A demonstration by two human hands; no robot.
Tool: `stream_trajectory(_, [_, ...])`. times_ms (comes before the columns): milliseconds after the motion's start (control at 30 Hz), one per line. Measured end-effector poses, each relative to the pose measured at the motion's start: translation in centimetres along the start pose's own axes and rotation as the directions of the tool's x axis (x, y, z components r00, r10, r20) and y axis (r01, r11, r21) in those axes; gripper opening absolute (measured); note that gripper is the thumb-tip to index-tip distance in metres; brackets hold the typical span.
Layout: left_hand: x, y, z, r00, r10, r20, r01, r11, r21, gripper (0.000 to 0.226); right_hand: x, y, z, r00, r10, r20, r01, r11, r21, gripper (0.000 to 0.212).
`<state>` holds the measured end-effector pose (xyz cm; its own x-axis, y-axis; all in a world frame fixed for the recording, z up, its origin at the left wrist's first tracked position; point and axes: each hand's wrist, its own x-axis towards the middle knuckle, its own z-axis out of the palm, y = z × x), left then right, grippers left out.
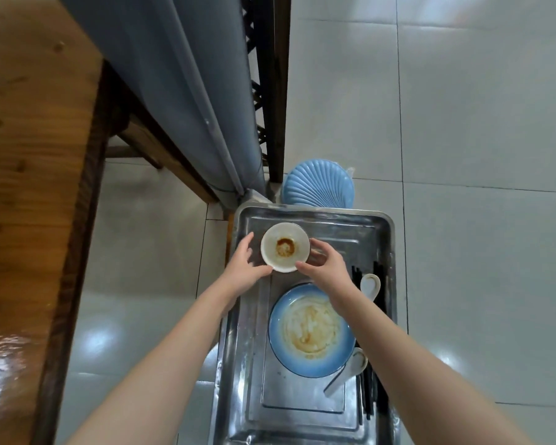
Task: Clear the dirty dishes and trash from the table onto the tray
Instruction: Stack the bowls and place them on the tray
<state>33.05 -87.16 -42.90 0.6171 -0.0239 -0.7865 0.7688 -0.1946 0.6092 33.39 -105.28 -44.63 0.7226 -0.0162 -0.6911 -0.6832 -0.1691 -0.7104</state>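
A small white bowl [284, 247] with brown sauce residue is over the far end of the metal tray [302, 422]. My left hand [243, 268] holds its left rim and my right hand [323, 268] holds its right rim, fingers curled round it. Whether the bowl rests on the tray I cannot tell. Nearer to me on the tray sits a dirty blue plate [312, 330]. Two white spoons [370, 285] [350, 370] and black chopsticks [371, 390] lie along the tray's right side.
A wooden table [29, 187] runs along the left. A grey-covered bench or seat back [174, 91] and dark wooden frame [270, 91] stand behind the tray. A blue shell-shaped dish [318, 184] sits just beyond the tray's far edge. Pale tiled floor lies to the right.
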Motion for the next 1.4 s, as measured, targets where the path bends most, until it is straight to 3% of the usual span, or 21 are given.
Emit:
stream_trajectory(400, [-14.1, 9.4, -3.0, 0.986, 0.111, -0.127, -0.115, 0.993, -0.025, 0.056, -11.4, -11.3, -3.3, 0.992, -0.126, 0.004, 0.126, 0.988, -0.091, 0.048])
stream_trajectory(667, [-25.8, 11.9, -6.2, 0.953, 0.215, -0.213, -0.240, 0.966, -0.098, 0.052, -18.9, -18.6, -2.1, 0.971, -0.230, 0.060, 0.236, 0.961, -0.143, 0.045])
stream_trajectory(1000, [-37.3, 8.3, -14.4, 0.902, 0.242, -0.358, -0.307, 0.942, -0.136, 0.045, -28.0, -22.7, 7.0, 0.917, -0.351, 0.190, 0.387, 0.898, -0.210, 0.044])
stream_trajectory(1400, [-50.3, -4.5, -31.3, 0.836, 0.286, -0.469, -0.387, 0.913, -0.132, 0.042, -41.4, -19.6, 24.6, 0.851, -0.444, 0.281, 0.516, 0.809, -0.283, 0.041])
